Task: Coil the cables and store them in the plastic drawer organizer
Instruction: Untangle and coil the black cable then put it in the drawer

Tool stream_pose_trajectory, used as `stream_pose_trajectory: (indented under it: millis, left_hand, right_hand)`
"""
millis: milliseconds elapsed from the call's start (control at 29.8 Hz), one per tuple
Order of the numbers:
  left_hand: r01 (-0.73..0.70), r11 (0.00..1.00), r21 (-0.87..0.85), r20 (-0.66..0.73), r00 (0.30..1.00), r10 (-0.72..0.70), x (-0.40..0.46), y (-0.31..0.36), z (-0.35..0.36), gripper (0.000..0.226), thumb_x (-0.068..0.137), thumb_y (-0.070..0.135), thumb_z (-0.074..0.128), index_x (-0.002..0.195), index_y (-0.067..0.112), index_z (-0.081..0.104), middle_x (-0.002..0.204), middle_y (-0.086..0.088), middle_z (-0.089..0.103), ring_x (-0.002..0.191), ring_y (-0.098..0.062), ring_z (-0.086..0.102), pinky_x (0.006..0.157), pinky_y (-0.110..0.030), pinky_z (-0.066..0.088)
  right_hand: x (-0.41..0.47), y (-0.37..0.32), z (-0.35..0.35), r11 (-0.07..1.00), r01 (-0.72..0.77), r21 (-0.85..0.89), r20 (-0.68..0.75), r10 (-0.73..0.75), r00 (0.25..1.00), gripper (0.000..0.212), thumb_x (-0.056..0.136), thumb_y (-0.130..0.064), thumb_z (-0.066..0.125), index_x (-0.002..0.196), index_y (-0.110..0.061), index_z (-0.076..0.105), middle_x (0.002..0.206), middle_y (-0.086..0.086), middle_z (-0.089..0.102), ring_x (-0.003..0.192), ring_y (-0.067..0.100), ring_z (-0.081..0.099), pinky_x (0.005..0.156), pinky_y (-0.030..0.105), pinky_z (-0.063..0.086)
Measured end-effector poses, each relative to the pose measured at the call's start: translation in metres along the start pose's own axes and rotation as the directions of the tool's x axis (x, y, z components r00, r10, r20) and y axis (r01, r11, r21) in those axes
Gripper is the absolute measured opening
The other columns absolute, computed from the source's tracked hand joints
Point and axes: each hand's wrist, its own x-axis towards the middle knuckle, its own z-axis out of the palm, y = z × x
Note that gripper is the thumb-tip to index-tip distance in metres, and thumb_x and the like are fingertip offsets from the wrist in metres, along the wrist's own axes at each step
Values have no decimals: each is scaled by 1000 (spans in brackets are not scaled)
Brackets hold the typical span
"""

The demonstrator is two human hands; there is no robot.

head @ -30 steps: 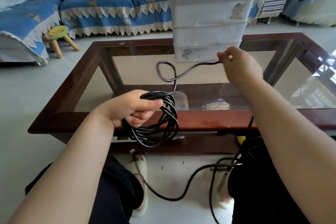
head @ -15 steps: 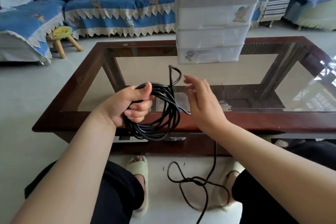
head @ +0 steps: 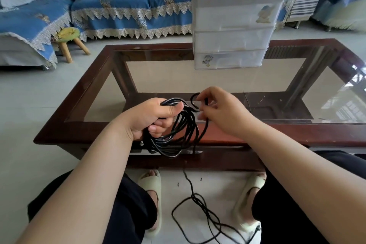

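Both forearms are bare from the lower frame edge up to the left hand (head: 153, 119) and the right hand (head: 223, 113), with no sleeves, rings, watch or bracelet showing. The legs are covered by black garments (head: 128, 210) (shorts or trousers cannot be told). Each foot wears a pale cream, thick-soled, open-toe slide sandal (head: 151, 202) with one broad strap.

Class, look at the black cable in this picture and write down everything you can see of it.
The black cable is thin, round and glossy, like rubber or plastic. Most of it is wound into a loose coil of several loops, gripped at the top by the left hand. The right hand pinches a small loop beside the coil. The remainder hangs down before the coffee table edge and lies tangled on the floor between the person's feet. No plug is clearly visible.
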Motion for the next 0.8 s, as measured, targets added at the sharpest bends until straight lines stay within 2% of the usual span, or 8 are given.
stream_pose_trajectory:
  millis: [101,235,335,503,570,671,738,805]
  left_hand:
    - [-14,1000,9,31,999,14,1,1,-1,49,77,50,69,73,12,39,45,2,28,30,-4,23,35,-13,20]
    - [-101,971,-217,203,968,146,-9,8,-18,64,76,50,73,88,-8,49,44,7,28,29,-2,24,35,-13,21]
    - [-193,873,-447,291,892,346,-15,11,-28,38,86,46,63,80,8,62,47,7,28,32,-3,23,35,-17,18]
    - [-110,632,-767,275,834,479,-9,10,-31,39,92,36,57,86,-2,50,50,0,34,36,-10,34,39,-22,28]
    - [-104,592,-799,251,838,485,-5,11,-25,37,93,36,57,86,2,44,50,-1,34,37,-10,34,40,-23,29]
    - [-37,557,-830,266,851,453,-1,11,-16,38,92,39,55,90,9,32,50,0,34,38,-10,34,40,-23,32]
    - [17,521,-853,286,851,441,1,12,-15,39,92,40,55,90,10,31,50,0,35,38,-10,35,40,-24,33]
    - [38,521,-853,299,854,427,2,12,-14,38,92,42,54,89,9,35,51,0,35,38,-9,35,41,-23,32]
  right_hand:
    - [8,-4,-12,897,-130,423,-27,155,988,18,96,-5,45,101,-20,54,78,1,57,52,13,54,52,30,47]
    - [14,0,-63,997,79,17,-209,-73,975,13,94,-23,55,102,-27,65,76,-10,59,59,-2,49,56,11,40]
    - [12,11,-80,968,104,-227,-10,-109,994,10,87,-31,64,84,-24,70,81,-3,68,74,7,59,72,21,47]
    - [-1,12,-40,954,120,-275,186,-70,980,37,90,-50,50,73,-17,51,62,-6,47,57,11,43,59,31,37]
    - [-10,20,-15,909,171,-381,242,-81,967,41,88,-60,45,84,-19,47,78,-8,51,69,13,49,68,33,40]
    - [-19,41,19,649,342,-680,130,-352,927,62,83,-67,40,115,-14,47,127,4,50,117,23,46,106,44,33]
    - [-20,43,28,716,415,-561,-12,-508,861,55,85,-55,50,116,-10,46,133,9,49,125,21,41,113,42,26]
    - [-21,41,32,841,459,-286,-168,-516,840,42,84,-42,57,112,-14,41,123,5,54,116,18,51,104,37,37]
